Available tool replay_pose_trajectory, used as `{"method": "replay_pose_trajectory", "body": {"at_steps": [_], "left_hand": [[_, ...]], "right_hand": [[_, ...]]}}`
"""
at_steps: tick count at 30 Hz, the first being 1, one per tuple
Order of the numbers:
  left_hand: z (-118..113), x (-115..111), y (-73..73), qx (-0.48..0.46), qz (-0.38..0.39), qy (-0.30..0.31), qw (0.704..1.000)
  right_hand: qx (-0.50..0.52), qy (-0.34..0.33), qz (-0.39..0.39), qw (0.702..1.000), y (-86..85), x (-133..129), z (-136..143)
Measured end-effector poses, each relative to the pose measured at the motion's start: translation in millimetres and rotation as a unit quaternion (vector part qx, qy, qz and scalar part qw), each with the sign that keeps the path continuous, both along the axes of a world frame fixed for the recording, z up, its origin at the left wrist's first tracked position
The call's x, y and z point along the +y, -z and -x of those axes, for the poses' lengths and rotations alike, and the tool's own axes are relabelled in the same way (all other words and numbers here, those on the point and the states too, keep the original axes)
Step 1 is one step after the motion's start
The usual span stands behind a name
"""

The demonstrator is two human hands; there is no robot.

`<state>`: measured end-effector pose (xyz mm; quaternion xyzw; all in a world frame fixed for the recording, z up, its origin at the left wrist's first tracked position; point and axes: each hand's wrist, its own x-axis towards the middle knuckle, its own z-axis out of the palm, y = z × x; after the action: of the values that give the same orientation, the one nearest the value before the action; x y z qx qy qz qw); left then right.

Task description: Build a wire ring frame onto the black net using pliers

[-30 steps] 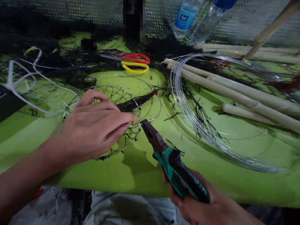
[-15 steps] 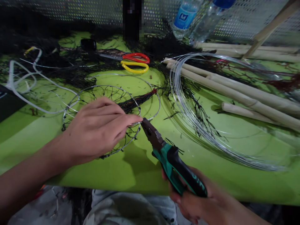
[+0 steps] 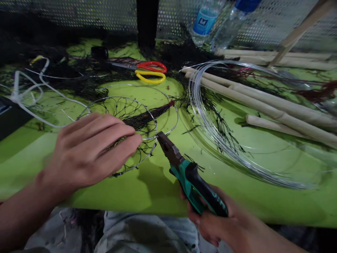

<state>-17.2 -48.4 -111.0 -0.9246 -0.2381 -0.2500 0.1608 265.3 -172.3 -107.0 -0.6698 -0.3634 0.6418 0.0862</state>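
My right hand (image 3: 213, 225) grips combination pliers (image 3: 195, 182) with green and black handles. Their jaws meet thin silvery wire (image 3: 149, 138) at the near right side of a netted wire hoop (image 3: 133, 99). Over the hoop's left part lies my left hand (image 3: 97, 149), fingers bent and close together, with the wire running out from its fingertips toward the jaws. The thumb side underneath is hidden. Black netting (image 3: 142, 118) spans the hoop and gathers into a bunch tied with red at its tip.
A coil of silvery wire (image 3: 200, 102) lies right of the pliers, partly over bamboo poles (image 3: 263, 102). Scissors (image 3: 150, 72) with red and yellow handles lie behind the hoop. Two water bottles (image 3: 205, 23) stand at the back. White cord (image 3: 56, 89) is at left.
My left hand has drawn back leftward from the plier jaws, baring a short length of wire. The pliers stay at nearly the same spot on the hoop.
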Motion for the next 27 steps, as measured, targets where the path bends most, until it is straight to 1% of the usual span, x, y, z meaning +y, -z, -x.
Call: {"method": "replay_pose_trajectory", "body": {"at_steps": [3,6,10,12,15,20,24,27], "left_hand": [[-0.2,-4.0,-1.1,0.010,0.007,-0.021,1.000],[-7.7,-6.4,-2.3,0.003,-0.022,-0.028,0.999],[-19.5,-10.4,-3.8,0.000,-0.048,-0.042,0.998],[-22.5,-12.9,-3.6,-0.003,-0.063,-0.036,0.997],[-23.2,-16.3,-1.5,-0.002,-0.086,-0.018,0.996],[-23.9,-20.5,0.9,-0.003,-0.086,-0.022,0.996],[-29.2,-23.7,-1.4,-0.006,-0.064,-0.070,0.996],[-32.2,-24.4,-1.2,-0.011,-0.071,-0.077,0.994]], "right_hand": [[0.029,-0.004,0.023,0.999,-1.0,-0.6,-1.8],[0.038,0.004,0.032,0.999,-2.4,-1.6,-1.2],[0.041,0.003,0.014,0.999,-5.6,0.0,1.9],[0.039,0.005,0.002,0.999,-6.3,2.4,2.6],[0.049,-0.001,0.005,0.999,-6.0,6.5,2.2],[0.066,0.001,-0.005,0.998,-7.1,6.9,1.0],[0.061,-0.001,0.000,0.998,-7.4,3.6,0.3],[0.055,-0.004,0.017,0.998,-4.0,1.6,-0.3]]}}
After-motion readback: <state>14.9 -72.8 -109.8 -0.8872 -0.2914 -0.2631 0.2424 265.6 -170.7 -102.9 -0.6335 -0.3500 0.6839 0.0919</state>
